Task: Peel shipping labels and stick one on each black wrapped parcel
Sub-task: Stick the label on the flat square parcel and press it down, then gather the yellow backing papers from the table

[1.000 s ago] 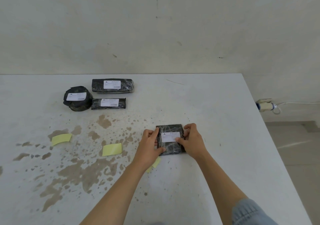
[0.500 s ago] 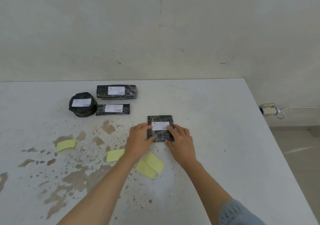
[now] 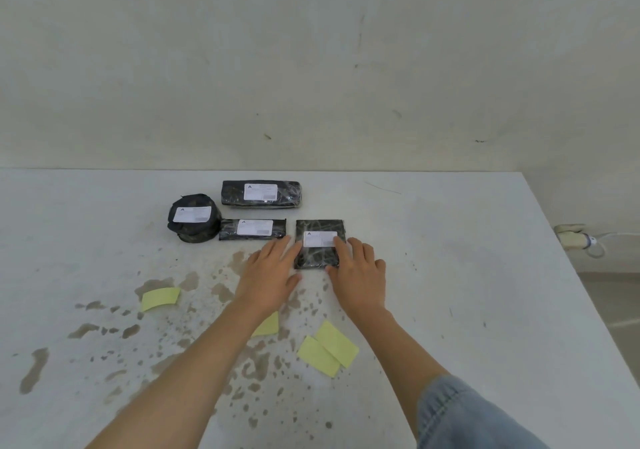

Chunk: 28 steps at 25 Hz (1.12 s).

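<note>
Square parcel (image 3: 318,258) sits beside slim parcel (image 3: 252,229); left grip (image 3: 268,275) and right grip (image 3: 360,275), fingers straight, touch it.

- Soft, even light — bright across the white table (image 3: 450,292) and the wall (image 3: 311,67), both matte.
- Shadows are faint: a thin dark rim under the left hand (image 3: 270,275) and the right hand (image 3: 360,275).
- Wide-angle stretch grows toward the lower corners — the denim sleeve (image 3: 467,414) looms large and slightly soft.
- Print on the nearest label (image 3: 318,239) is too blurred to read; the black parcel (image 3: 315,258) under it carries small glints.
</note>
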Each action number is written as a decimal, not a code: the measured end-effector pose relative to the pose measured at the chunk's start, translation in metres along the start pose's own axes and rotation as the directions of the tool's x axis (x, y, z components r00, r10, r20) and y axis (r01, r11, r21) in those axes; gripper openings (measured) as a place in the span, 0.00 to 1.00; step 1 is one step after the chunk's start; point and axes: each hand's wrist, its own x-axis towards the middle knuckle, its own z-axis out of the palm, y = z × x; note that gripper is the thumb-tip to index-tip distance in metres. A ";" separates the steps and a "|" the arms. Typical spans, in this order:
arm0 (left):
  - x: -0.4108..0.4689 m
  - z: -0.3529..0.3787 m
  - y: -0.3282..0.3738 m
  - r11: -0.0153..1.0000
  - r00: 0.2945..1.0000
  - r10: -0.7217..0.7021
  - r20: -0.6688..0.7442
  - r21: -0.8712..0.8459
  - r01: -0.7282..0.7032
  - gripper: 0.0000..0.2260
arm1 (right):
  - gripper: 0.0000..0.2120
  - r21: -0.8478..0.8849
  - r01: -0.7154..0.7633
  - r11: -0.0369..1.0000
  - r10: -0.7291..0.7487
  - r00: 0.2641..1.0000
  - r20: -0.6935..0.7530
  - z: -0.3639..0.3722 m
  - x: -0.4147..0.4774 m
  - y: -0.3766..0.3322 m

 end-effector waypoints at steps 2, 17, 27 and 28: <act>-0.017 -0.001 -0.001 0.993 0.991 0.008 -0.133 -0.116 -0.024 0.22 | 0.25 -0.013 -0.014 1.000 0.014 1.000 -0.011 -0.002 -0.017 -0.004; -0.133 0.013 -0.157 0.975 0.977 -0.188 -0.103 -0.141 0.172 0.20 | 0.17 0.093 0.133 0.987 -0.130 0.991 -0.036 0.033 -0.124 -0.134; -0.115 0.013 -0.143 0.907 0.966 -0.230 -0.120 -0.387 0.168 0.12 | 0.13 0.205 0.130 0.970 -0.132 0.991 -0.001 0.034 -0.122 -0.130; -0.113 0.012 -0.143 0.884 0.962 -0.255 -0.097 -0.426 0.191 0.11 | 0.13 0.212 0.123 0.969 -0.132 0.991 0.030 0.031 -0.119 -0.130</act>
